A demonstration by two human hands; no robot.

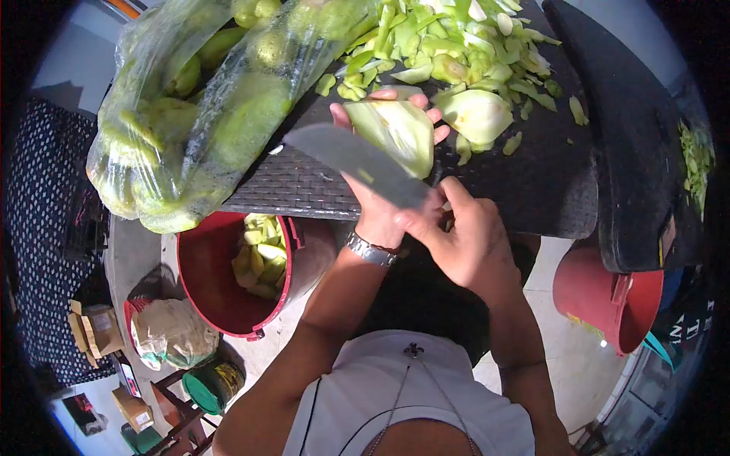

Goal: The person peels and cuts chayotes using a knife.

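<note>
A peeled pale-green fruit piece (395, 133), which looks like green mango, lies across the palm and fingers of my left hand (376, 211). Those fingers curl round its far side. My right hand (471, 235) is closed round the handle of a knife (346, 158), and its broad, slightly blurred blade crosses over my left palm, in front of the fruit. Whether the edge touches the fruit I cannot tell. Just right of my left fingertips, another peeled mango piece (477, 118) rests on the dark woven table (304, 194).
A heap of green peelings (449, 45) covers the table's far side. At the left, a clear plastic bag (243, 114) holds whole green fruits. Below it stands a red bucket (205, 281) with cut pieces inside. A black chair back (631, 137) and another red bucket (608, 292) are at the right.
</note>
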